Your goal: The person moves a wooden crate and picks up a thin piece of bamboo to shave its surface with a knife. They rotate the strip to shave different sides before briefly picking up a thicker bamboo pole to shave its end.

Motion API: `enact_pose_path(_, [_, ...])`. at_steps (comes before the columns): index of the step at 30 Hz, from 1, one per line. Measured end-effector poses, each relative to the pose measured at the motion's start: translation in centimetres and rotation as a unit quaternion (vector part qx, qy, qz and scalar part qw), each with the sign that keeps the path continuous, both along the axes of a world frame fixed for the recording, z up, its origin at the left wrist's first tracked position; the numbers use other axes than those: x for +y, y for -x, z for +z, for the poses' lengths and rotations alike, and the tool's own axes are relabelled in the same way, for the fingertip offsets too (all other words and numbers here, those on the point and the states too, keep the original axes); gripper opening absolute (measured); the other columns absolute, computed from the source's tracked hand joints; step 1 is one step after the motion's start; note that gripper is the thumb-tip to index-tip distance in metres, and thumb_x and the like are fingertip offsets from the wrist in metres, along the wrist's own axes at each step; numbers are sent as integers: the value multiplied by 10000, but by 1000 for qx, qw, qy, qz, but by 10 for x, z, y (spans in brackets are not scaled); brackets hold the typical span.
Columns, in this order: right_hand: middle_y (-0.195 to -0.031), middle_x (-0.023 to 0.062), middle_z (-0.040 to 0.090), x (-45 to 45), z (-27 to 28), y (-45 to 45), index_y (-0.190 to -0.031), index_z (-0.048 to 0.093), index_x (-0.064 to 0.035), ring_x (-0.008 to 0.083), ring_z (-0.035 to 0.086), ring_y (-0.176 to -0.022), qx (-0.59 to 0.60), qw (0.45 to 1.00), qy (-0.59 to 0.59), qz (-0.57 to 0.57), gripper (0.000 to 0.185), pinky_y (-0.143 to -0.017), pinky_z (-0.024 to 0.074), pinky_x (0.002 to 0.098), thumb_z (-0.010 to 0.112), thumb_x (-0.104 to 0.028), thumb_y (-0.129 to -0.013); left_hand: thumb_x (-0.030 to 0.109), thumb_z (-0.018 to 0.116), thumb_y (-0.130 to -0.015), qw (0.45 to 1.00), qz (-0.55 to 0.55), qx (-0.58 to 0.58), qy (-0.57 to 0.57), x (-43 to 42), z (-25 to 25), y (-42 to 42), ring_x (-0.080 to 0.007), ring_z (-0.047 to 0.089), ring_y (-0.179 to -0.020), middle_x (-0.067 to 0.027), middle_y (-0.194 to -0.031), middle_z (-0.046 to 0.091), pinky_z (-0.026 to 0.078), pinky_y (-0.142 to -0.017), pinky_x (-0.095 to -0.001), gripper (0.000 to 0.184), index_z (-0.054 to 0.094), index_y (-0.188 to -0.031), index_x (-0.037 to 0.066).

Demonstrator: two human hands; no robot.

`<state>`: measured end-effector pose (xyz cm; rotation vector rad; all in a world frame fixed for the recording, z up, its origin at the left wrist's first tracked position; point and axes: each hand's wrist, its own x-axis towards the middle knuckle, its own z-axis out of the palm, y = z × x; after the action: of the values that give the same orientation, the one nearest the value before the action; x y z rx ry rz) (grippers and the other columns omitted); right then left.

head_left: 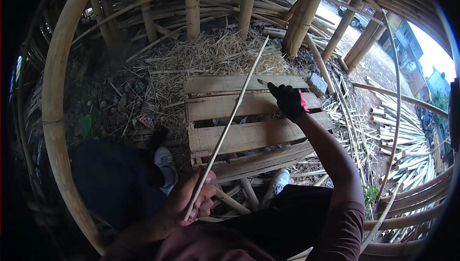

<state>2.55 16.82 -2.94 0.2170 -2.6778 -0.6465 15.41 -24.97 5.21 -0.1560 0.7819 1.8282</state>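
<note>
My left hand (pixel 197 196) is bare and closed around the lower end of a long, thin bamboo strip (pixel 230 122). The strip slants up and away to the right, over a low wooden slatted pallet (pixel 230 138). My right hand (pixel 288 100) wears a black and red glove and is closed on a knife, with its blade (pixel 262 83) pointing left over the pallet's far slats. The blade is to the right of the strip, apart from it. The knife's handle is hidden in the glove.
A thick bamboo pole (pixel 53 117) curves along the left. Upright bamboo posts (pixel 193 7) stand behind the straw (pixel 211 55). Cut bamboo pieces (pixel 407 136) are piled at the right. My shoes (pixel 166 165) are near the pallet's front edge.
</note>
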Motion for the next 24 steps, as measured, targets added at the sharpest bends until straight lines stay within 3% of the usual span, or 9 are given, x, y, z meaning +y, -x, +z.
enact_pose_path(5, [-851, 90, 596, -23, 10, 0, -1368, 472, -183, 248, 620, -764, -58, 998, 21, 34, 525, -587, 500, 369, 512, -74, -856, 438, 258, -1043, 999, 20, 44, -4, -5, -4, 2, -72, 307, -276, 43, -470, 389, 218, -282, -209, 330, 432, -951, 172])
enact_pose_path(8, [-848, 98, 609, -20, 0, 8, -1342, 498, -178, 245, 628, -741, -35, 995, -22, 94, 477, -584, 504, 366, 513, -89, -874, 462, 353, -1019, 999, 17, 35, -18, -7, -6, 4, -55, 314, -308, 43, -492, 387, 229, -302, -193, 297, 443, -928, 194])
enact_pose_path(14, [-836, 83, 631, -9, 5, 9, -1301, 531, -171, 245, 639, -710, 18, 993, 65, -100, 427, -580, 509, 379, 523, -111, -878, 416, 299, -1041, 995, 16, -23, -98, -8, -11, 5, -62, 336, -291, 45, -487, 403, 235, -299, -196, 305, 449, -932, 173])
enact_pose_path(17, [-842, 71, 627, -14, 17, 4, -1309, 522, -197, 238, 637, -716, -76, 991, -22, 105, 427, -577, 519, 377, 530, -108, -892, 394, 279, -1049, 991, 14, -50, -125, -8, -14, 4, -62, 354, -288, 47, -484, 405, 239, -298, -196, 307, 452, -940, 166])
enact_pose_path(18, [-842, 71, 627, -17, 20, 1, -1309, 522, -197, 238, 637, -716, -76, 991, -23, 106, 427, -577, 519, 377, 530, -108, -892, 370, 248, -1052, 980, 21, -93, -174, -7, -18, 3, -87, 390, -300, 10, -500, 439, 245, -300, -203, 312, 435, -968, 135])
enact_pose_path(20, [-858, 57, 626, -30, 33, -10, -1339, 494, -204, 230, 634, -719, -112, 980, 4, 164, 472, -583, 525, 357, 548, -126, -876, 346, 217, -1056, 965, 26, -134, -222, -7, -18, 3, -113, 425, -311, -27, -517, 472, 250, -302, -210, 319, 417, -996, 104])
enact_pose_path(21, [-843, 49, 625, -35, 41, -15, -1352, 489, -193, 223, 630, -715, -162, 965, 161, 124, 502, -567, 512, 339, 570, -148, -860, 368, 242, -1053, 975, 13, -119, -187, -7, -16, 3, -91, 384, -298, 3, -500, 438, 248, -301, -201, 318, 431, -977, 123])
enact_pose_path(22, [-843, 49, 625, -32, 38, -11, -1352, 489, -193, 223, 630, -715, -160, 966, 162, 124, 502, -567, 512, 339, 570, -148, -860, 390, 267, -1051, 983, -1, -104, -150, -7, -14, 3, -69, 344, -285, 33, -484, 405, 245, -300, -192, 319, 444, -957, 142])
enact_pose_path(24, [-813, 50, 630, -15, 23, 1, -1341, 511, -175, 216, 627, -688, -47, 995, -39, 76, 492, -540, 493, 349, 574, -132, -855, 388, 270, -1051, 980, -3, -116, -163, -6, -15, 3, -72, 345, -284, 30, -483, 404, 250, -299, -192, 318, 441, -958, 137])
